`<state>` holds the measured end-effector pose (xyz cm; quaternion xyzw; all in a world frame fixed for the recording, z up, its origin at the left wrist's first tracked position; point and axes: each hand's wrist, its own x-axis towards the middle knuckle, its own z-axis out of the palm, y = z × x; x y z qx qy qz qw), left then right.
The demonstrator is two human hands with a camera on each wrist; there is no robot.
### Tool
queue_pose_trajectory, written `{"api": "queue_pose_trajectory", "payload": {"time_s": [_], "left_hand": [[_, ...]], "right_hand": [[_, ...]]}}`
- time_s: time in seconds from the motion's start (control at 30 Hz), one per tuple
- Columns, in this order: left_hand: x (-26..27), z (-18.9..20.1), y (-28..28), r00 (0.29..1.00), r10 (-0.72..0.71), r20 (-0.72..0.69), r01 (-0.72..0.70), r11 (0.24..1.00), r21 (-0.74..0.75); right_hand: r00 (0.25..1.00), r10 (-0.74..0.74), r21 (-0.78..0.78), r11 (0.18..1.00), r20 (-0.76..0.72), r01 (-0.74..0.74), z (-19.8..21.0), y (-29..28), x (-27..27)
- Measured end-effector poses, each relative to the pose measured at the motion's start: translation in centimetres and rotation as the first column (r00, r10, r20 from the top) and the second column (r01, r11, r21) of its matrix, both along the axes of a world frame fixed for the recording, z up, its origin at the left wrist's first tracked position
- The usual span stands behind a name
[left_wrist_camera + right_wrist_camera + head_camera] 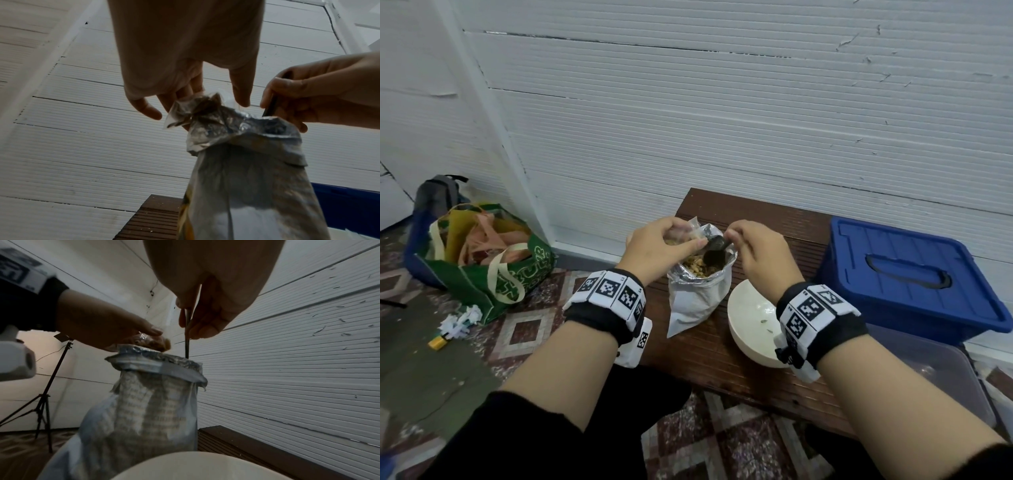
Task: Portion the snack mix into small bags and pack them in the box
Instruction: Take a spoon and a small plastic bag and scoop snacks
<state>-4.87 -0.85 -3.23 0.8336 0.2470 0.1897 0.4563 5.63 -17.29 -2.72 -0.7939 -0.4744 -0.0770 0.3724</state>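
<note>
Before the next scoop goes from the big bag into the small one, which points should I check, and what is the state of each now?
1. Small clear bag held over the foil snack bag: ok, the left hand pinches it above the opening.
2. Small bag's mouth open enough for the scoop: cannot tell, the plastic is crumpled.
3. Black spoon gripped: ok, the right hand holds its handle, bowl inside the foil bag.
4. Spoon loaded with mix: cannot tell.
5. Foil bag upright on the wooden bench: ok, but no hand steadies it.
6. Blue box ready for packing: not ok, its lid is on.
</note>
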Motion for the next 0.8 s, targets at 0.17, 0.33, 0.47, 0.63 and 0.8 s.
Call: {"api": "queue_pose_trajectory", "payload": {"time_s": [0.17, 0.33, 0.47, 0.63, 0.8], "left_hand": [[0.0, -0.2, 0.1, 1.0, -0.007, -0.005, 0.007, 1.0, 0.026], [-0.2, -0.1, 0.0, 1.0, -0.018, 0.004, 0.018, 0.999, 0.033], [-0.4, 0.0, -0.1, 1.0, -0.003, 0.009, 0.003, 1.0, 0.025], [-0.4, 0.0, 0.0, 0.999, 0.013, 0.029, -0.013, 1.0, 0.022], [-0.3, 0.0, 0.1, 1.0, 0.008, 0.028, -0.009, 1.0, 0.029]], "right_hand": [[0.99, -0.084, 0.054, 0.994, -0.117, 0.091, 0.3, 0.2, 0.0], [0.906, -0.229, 0.098, 0.955, -0.356, 0.28, -0.5, 0.6, 0.3], [0.776, -0.276, 0.134, 0.898, -0.568, 0.418, -0.6, 0.5, 0.5], [0.681, -0.322, 0.14, 0.836, -0.658, 0.531, -0.1, 0.2, 0.7], [0.659, -0.366, 0.156, 0.789, -0.658, 0.594, 0.8, -0.1, 1.4]]}}
